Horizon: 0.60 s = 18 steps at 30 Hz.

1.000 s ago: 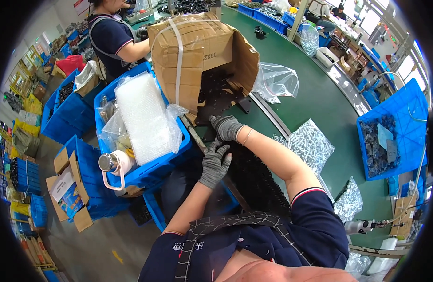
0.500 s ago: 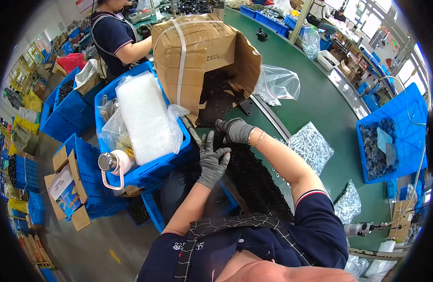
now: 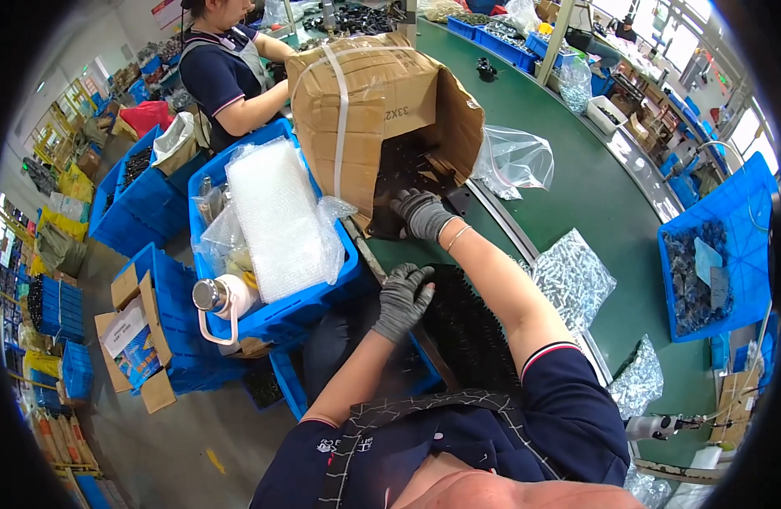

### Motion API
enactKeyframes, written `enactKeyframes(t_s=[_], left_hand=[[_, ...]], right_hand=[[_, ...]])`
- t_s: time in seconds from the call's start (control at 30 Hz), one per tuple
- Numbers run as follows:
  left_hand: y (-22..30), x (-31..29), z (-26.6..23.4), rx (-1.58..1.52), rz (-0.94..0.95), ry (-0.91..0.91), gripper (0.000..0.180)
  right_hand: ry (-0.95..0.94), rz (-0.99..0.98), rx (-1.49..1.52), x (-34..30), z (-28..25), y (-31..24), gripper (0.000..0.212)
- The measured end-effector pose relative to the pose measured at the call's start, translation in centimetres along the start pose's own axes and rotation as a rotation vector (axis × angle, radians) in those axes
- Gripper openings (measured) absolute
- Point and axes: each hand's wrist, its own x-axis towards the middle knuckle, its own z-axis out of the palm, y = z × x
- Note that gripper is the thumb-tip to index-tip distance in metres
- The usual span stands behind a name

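Observation:
Both my hands wear grey knit gloves. My right hand (image 3: 422,214) is at the mouth of a tipped cardboard box (image 3: 340,127), its fingers bent down among flat black parts (image 3: 416,165) with holes. What the fingertips pinch is hidden against the dark parts. Nearer to me, my left hand (image 3: 403,301) is beside the near end of the box, thumb apart from its bent fingers, with nothing visible in it. A dense row of black toothed-looking parts (image 3: 471,327) lies beside it, partly under my right forearm.
At left, a blue crate (image 3: 344,270) holds bubble wrap (image 3: 272,220) and a white bottle (image 3: 229,297). Bags of small metal pieces (image 3: 573,276) lie on the green table (image 3: 569,178). A tilted blue bin (image 3: 751,229) stands right. A co-worker (image 3: 225,76) stands beyond the crate.
My right hand has moved farther into the box mouth. My left hand's fingers, spread before, are now bent, and it sits a little nearer me. The whole view has shifted slightly.

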Motion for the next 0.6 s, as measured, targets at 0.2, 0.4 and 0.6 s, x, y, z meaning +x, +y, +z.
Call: enactKeyframes(t_s=[0.2,0.4,0.6], left_hand=[[1.0,0.7,-0.8,0.538,0.371,0.231,0.032],[-1.2,0.5,-0.5,0.286,0.302,0.094,0.036],[-1.0,0.5,0.3,0.256,0.257,0.012,0.04]], right_hand=[[-0.349,-0.144,-0.117,-3.1,-1.5,0.0,0.046],[-0.644,-0.061,0.447,-4.6,-7.9,1.8,0.03],[-0.072,-0.044,-0.047,-3.4,0.1,4.7,0.058]])
